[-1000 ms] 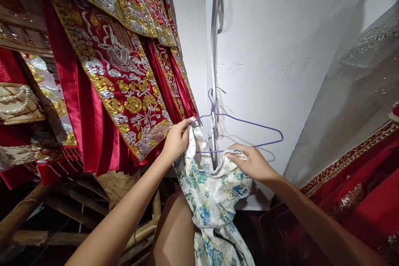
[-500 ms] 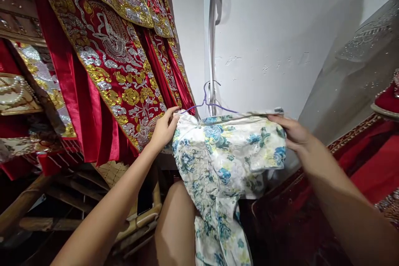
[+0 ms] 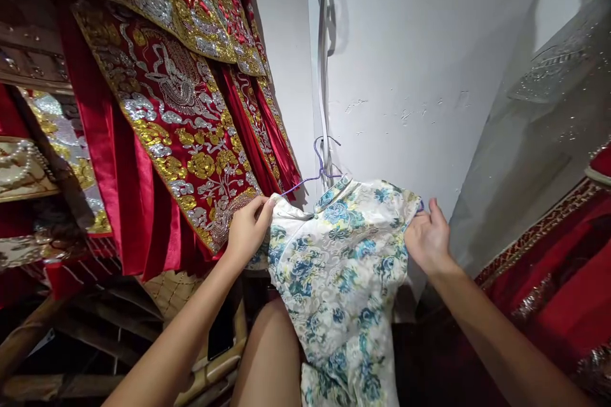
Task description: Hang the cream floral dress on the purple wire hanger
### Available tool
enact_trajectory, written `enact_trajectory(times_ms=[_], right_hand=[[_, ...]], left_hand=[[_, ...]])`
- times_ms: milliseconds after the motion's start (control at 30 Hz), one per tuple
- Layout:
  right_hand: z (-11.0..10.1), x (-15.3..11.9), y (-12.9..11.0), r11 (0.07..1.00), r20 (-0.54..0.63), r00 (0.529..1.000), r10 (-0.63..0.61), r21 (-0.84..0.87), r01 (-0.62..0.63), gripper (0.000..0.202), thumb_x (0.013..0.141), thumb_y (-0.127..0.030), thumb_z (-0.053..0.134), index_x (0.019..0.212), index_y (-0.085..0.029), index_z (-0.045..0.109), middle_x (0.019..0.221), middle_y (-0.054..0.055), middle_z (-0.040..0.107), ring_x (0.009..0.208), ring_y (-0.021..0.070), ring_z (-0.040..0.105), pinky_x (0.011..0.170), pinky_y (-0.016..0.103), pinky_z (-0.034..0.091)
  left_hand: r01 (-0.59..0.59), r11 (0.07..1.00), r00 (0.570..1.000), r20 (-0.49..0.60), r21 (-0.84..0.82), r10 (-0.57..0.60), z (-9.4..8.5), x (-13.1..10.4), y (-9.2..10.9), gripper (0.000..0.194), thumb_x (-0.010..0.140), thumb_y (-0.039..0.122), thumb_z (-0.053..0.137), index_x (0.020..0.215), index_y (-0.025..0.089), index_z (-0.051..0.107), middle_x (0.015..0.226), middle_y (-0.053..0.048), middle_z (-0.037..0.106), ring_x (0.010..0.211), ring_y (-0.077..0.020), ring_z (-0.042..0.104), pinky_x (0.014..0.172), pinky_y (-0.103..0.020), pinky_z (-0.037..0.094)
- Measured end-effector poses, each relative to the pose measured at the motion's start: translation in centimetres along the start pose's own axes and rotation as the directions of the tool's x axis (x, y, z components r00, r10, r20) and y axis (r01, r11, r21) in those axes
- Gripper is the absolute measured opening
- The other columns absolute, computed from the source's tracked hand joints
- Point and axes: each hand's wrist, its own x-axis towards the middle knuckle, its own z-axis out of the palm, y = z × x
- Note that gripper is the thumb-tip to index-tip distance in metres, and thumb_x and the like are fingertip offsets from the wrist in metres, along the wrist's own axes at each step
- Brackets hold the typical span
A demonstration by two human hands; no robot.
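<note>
A white cheongsam (image 3: 341, 261) with blue and yellow flowers hangs in front of me, its stand collar at the top and its lower part falling past my knee. Inside its shoulders sits a thin purple hanger (image 3: 321, 168), whose hook and neck show above the collar. My left hand (image 3: 249, 229) pinches the shoulder on the left, thumb over the cloth by the hanger's arm. At the opposite sleeve edge, my right hand (image 3: 428, 236) is open with the thumb raised and palm showing. Its fingertips are partly hidden at the cloth, beside the hanger's purple tip.
Red garments with gold and silver embroidery (image 3: 191, 133) hang close on the left. Below them stands a bamboo frame (image 3: 224, 356). A white pole (image 3: 321, 63) runs up the pale wall (image 3: 405, 63). Sheer beaded cloth (image 3: 548, 76) and red fabric (image 3: 573, 280) are on the right.
The right shoulder of the cheongsam, earlier stretched out sideways, now lies over the hanger. My right hand has let go of the edge it gripped and moved in and down. My left hand keeps its pinch, slightly lower.
</note>
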Motion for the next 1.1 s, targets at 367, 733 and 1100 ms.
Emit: enact_trajectory(times_ms=[367,733,1100], right_hand=[[4.1,-4.5,-9.8,0.993,0.19,0.981,0.042,0.104,-0.063,0.05,0.091,-0.056,0.062,0.134,-0.03,0.058,0.117,0.007,0.073,0.116,0.0321,0.067,0.096,0.049,0.058],[4.3,-0.7,-10.0,0.991,0.121,0.992,0.017,0.13,-0.033,0.046,0.09,-0.063,0.06,0.116,-0.025,0.065,0.112,0.005,0.073,0.117,0.0297,0.066,0.096,0.046,0.058],[3.9,0.5,-11.6,0.97,0.07,0.998,0.005,0.241,-0.022,0.036,0.08,-0.047,0.075,0.107,-0.025,0.064,0.109,0.004,0.075,0.109,0.028,0.068,0.095,0.044,0.057]], left_hand=[[0.07,0.982,0.998,0.005,-0.173,-0.07,4.4,2.2,0.5,0.035,0.093,0.048,0.049,0.073,0.02,0.053,0.067,0.003,0.053,0.066,-0.0148,0.048,0.062,-0.024,0.035],[-0.118,0.981,0.993,0.011,0.152,0.117,1.4,7.1,1.7,0.029,0.088,0.019,0.048,0.112,0.019,0.064,0.098,-0.009,0.072,0.085,-0.0242,0.062,0.072,-0.029,0.04],[-0.052,0.993,0.984,0.174,0.108,0.033,2.2,5.8,1.5,0.031,0.091,0.04,0.046,0.068,0.021,0.053,0.066,-0.002,0.059,0.064,-0.0197,0.052,0.061,-0.028,0.032]])
